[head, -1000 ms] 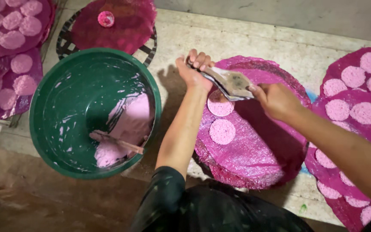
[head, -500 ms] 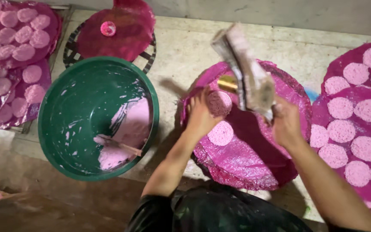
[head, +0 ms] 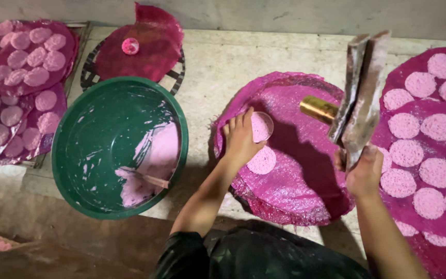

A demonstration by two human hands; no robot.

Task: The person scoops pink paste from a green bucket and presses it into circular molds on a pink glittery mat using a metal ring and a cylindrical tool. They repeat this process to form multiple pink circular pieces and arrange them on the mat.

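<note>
Drying on mats (head: pixel 6 103) at the far left are rows of pink discs. Next comes a green basin (head: pixel 86 155) with pink batter and a stick in it. Then the left hand (head: pixel 241 139), fingers flat and spread, presses a round mould (head: pixel 260 126) onto the middle mat (head: pixel 305 191). The right hand (head: pixel 362 170) grips a hinged wooden press (head: pixel 360 98), held upright above that mat.

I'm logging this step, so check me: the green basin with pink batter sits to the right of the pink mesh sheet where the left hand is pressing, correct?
Not quite. In the head view the green basin sits to the left of the pink mesh sheet, not the right. The rest holds: it contains pink batter, and the left hand is pressing on that sheet.
</note>
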